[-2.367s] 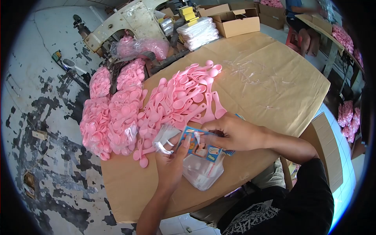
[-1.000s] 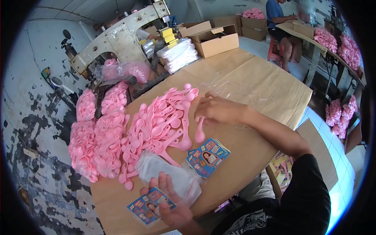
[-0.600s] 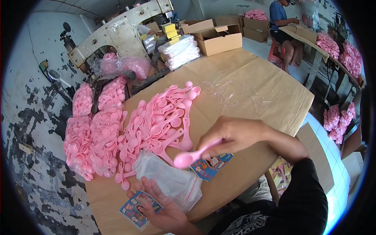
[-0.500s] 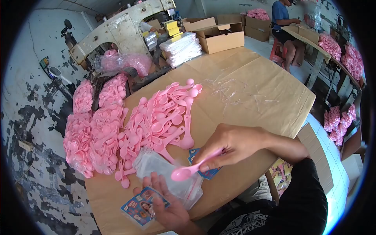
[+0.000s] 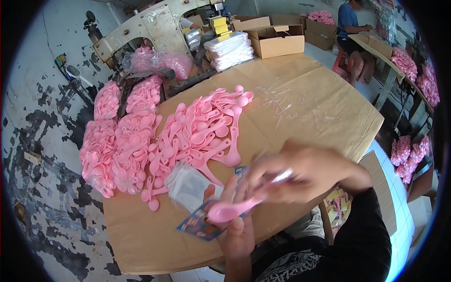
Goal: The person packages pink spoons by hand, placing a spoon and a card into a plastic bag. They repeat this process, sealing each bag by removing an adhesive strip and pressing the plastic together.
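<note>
A blue printed card rests in my left hand, its fingers closed around it. The bowl of a pink measuring spoon lies over the card, close to my left thumb. My right hand, smeared by motion, is closed at the handle end of this spoon. Something clear and shiny shows by its fingers, too blurred to name. Beyond my left hand lies a stack of clear plastic bags. More blue cards are partly hidden behind my hands.
A loose heap of pink spoons covers the table's left middle, beside filled bags of spoons. Thin clear strips lie to the right. Behind stand a press machine and cardboard boxes. A person sits farther back.
My right hand has moved right and slightly up and is blurred now. My left hand has come up and right with the card, so the spoon's bowl now overlaps it. The camera view has shifted slightly.
</note>
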A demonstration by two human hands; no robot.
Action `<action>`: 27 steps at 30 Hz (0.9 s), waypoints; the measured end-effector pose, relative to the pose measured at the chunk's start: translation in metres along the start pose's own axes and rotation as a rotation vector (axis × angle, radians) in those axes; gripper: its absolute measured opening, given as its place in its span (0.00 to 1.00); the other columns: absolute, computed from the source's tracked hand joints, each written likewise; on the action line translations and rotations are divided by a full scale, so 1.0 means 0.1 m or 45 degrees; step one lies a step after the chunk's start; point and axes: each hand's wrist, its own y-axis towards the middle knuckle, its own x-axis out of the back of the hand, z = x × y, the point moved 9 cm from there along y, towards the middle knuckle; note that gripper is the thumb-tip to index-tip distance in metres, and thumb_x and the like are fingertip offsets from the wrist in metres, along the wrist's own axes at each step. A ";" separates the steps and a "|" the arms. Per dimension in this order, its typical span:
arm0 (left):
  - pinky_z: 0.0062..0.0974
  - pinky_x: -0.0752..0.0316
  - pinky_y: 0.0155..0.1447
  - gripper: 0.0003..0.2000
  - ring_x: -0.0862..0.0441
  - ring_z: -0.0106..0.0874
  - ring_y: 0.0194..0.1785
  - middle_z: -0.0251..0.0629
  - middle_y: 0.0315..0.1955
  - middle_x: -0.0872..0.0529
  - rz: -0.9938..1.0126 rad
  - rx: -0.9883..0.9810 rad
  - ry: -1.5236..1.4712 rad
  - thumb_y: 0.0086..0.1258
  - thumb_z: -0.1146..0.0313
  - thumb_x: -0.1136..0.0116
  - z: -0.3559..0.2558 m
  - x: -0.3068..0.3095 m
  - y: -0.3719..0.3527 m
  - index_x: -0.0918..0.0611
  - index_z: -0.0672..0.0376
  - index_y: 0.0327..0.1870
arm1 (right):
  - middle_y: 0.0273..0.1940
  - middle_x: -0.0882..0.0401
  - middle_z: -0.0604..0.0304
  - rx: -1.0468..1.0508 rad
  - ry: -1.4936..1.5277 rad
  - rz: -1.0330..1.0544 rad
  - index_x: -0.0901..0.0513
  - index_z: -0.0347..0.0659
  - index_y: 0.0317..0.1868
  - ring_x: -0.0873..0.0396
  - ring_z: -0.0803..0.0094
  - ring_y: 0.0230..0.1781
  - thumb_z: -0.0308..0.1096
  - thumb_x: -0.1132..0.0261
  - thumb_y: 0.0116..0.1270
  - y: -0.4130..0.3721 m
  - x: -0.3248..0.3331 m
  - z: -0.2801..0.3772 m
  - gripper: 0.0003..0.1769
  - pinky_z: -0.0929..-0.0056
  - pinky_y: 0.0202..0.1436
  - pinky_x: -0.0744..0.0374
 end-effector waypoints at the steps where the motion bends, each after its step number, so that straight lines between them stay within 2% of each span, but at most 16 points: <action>1: 0.49 0.40 0.74 0.39 0.40 0.50 0.74 0.59 0.67 0.36 0.020 0.016 -0.041 0.63 0.72 0.34 0.01 0.05 -0.04 0.46 0.59 0.72 | 0.32 0.20 0.54 -0.143 -0.107 -0.010 0.23 0.38 0.41 0.17 0.64 0.31 0.29 0.38 0.68 -0.06 0.21 0.07 0.05 0.69 0.30 0.25; 2: 0.49 0.42 0.75 0.41 0.42 0.50 0.75 0.60 0.69 0.38 0.038 0.034 -0.081 0.63 0.71 0.33 0.02 0.07 -0.05 0.47 0.61 0.73 | 0.28 0.20 0.55 0.070 -0.248 -0.180 0.22 0.39 0.40 0.17 0.66 0.29 0.29 0.36 0.66 -0.11 0.52 0.26 0.05 0.69 0.29 0.26; 3: 0.46 0.50 0.79 0.45 0.46 0.51 0.76 0.56 0.73 0.45 0.068 0.043 0.101 0.64 0.62 0.36 -0.05 -0.04 -0.01 0.52 0.65 0.75 | 0.26 0.20 0.56 0.102 -0.371 -0.198 0.21 0.39 0.40 0.18 0.67 0.27 0.28 0.36 0.64 -0.10 0.60 0.33 0.05 0.69 0.28 0.26; 4: 0.47 0.50 0.78 0.46 0.46 0.51 0.76 0.57 0.73 0.45 0.040 -0.014 0.166 0.62 0.65 0.34 -0.15 -0.01 0.02 0.52 0.65 0.75 | 0.25 0.20 0.57 0.133 -0.495 -0.220 0.21 0.40 0.39 0.18 0.69 0.26 0.28 0.35 0.63 -0.09 0.68 0.39 0.05 0.70 0.28 0.27; 6: 0.49 0.51 0.78 0.48 0.45 0.51 0.76 0.61 0.72 0.44 -0.031 -0.139 0.295 0.57 0.70 0.30 -0.33 0.05 0.02 0.50 0.65 0.75 | 0.24 0.19 0.59 -0.164 -0.714 0.058 0.19 0.41 0.40 0.18 0.71 0.25 0.28 0.35 0.61 0.06 0.55 0.25 0.06 0.70 0.28 0.27; 7: 0.45 0.53 0.78 0.46 0.45 0.49 0.76 0.60 0.72 0.43 -0.025 -0.200 0.434 0.56 0.71 0.31 -0.41 0.03 0.04 0.48 0.67 0.74 | 0.27 0.17 0.60 -0.171 -0.819 0.063 0.17 0.42 0.39 0.19 0.71 0.24 0.29 0.35 0.60 0.12 0.55 0.25 0.06 0.68 0.27 0.26; 10: 0.42 0.50 0.77 0.43 0.43 0.48 0.76 0.58 0.71 0.41 0.142 -0.436 1.136 0.56 0.72 0.30 -0.60 -0.15 0.06 0.43 0.69 0.72 | 0.14 0.27 0.67 -0.266 -0.726 -0.282 0.16 0.40 0.32 0.29 0.78 0.11 0.31 0.31 0.59 0.16 0.86 0.37 0.04 0.73 0.17 0.36; 12: 0.41 0.46 0.76 0.42 0.40 0.47 0.74 0.58 0.70 0.38 0.301 -0.409 1.365 0.56 0.71 0.29 -0.52 -0.43 0.07 0.41 0.71 0.71 | 0.15 0.23 0.64 -0.055 -0.692 -0.134 0.16 0.40 0.30 0.25 0.77 0.14 0.31 0.31 0.58 0.30 0.66 0.35 0.04 0.75 0.21 0.32; 15: 0.39 0.35 0.67 0.42 0.31 0.44 0.67 0.58 0.65 0.32 0.436 -0.295 1.653 0.56 0.70 0.27 -0.28 -0.63 0.14 0.40 0.72 0.70 | 0.19 0.18 0.62 -0.129 -0.544 0.091 0.17 0.38 0.30 0.18 0.73 0.20 0.32 0.35 0.61 0.38 0.29 0.25 0.06 0.72 0.29 0.22; 17: 0.32 0.22 0.51 0.36 0.19 0.37 0.53 0.57 0.59 0.24 0.542 -0.255 1.666 0.64 0.71 0.33 -0.13 -0.82 0.20 0.39 0.72 0.70 | 0.19 0.19 0.65 -0.040 -0.292 -0.084 0.18 0.38 0.29 0.22 0.79 0.17 0.32 0.33 0.63 0.41 0.22 0.14 0.07 0.77 0.23 0.28; 18: 0.31 0.21 0.48 0.32 0.19 0.35 0.52 0.56 0.59 0.23 0.510 -0.142 1.608 0.67 0.72 0.37 -0.09 -0.73 0.22 0.39 0.72 0.69 | 0.19 0.19 0.66 0.003 -0.167 -0.173 0.18 0.38 0.29 0.24 0.82 0.16 0.32 0.32 0.63 0.41 0.24 0.13 0.08 0.80 0.19 0.31; 20: 0.28 0.20 0.44 0.26 0.18 0.31 0.49 0.54 0.58 0.22 0.449 0.085 1.482 0.72 0.75 0.44 0.02 -0.49 0.25 0.37 0.71 0.68 | 0.30 0.16 0.60 0.086 -0.324 -0.325 0.18 0.34 0.41 0.20 0.80 0.27 0.37 0.33 0.67 0.42 0.42 0.16 0.12 0.81 0.31 0.24; 21: 0.27 0.21 0.52 0.22 0.19 0.30 0.55 0.51 0.60 0.22 0.317 0.238 1.135 0.75 0.77 0.52 0.08 -0.44 0.23 0.38 0.71 0.68 | 0.32 0.16 0.57 0.147 -0.321 -0.461 0.19 0.34 0.46 0.19 0.78 0.31 0.38 0.34 0.68 0.39 0.50 0.11 0.15 0.79 0.34 0.22; 24: 0.26 0.26 0.61 0.22 0.22 0.31 0.61 0.49 0.61 0.23 0.429 0.492 0.704 0.76 0.76 0.53 0.21 -0.44 0.12 0.40 0.70 0.69 | 0.36 0.16 0.54 0.161 -0.088 -0.373 0.23 0.34 0.57 0.18 0.75 0.36 0.35 0.35 0.70 0.33 0.50 -0.12 0.19 0.76 0.40 0.19; 25: 0.28 0.32 0.67 0.23 0.25 0.33 0.65 0.49 0.61 0.24 0.584 0.555 0.778 0.77 0.75 0.53 0.25 -0.44 0.07 0.42 0.69 0.70 | 0.36 0.16 0.54 0.067 0.021 -0.278 0.23 0.33 0.57 0.18 0.76 0.36 0.32 0.35 0.69 0.29 0.44 -0.23 0.18 0.76 0.40 0.19; 27: 0.29 0.33 0.68 0.23 0.25 0.35 0.65 0.50 0.62 0.25 0.527 0.522 0.707 0.77 0.76 0.53 0.26 -0.40 0.04 0.41 0.69 0.69 | 0.36 0.14 0.54 -0.162 0.152 -0.136 0.21 0.34 0.54 0.17 0.78 0.36 0.25 0.34 0.67 0.22 0.31 -0.32 0.16 0.76 0.40 0.19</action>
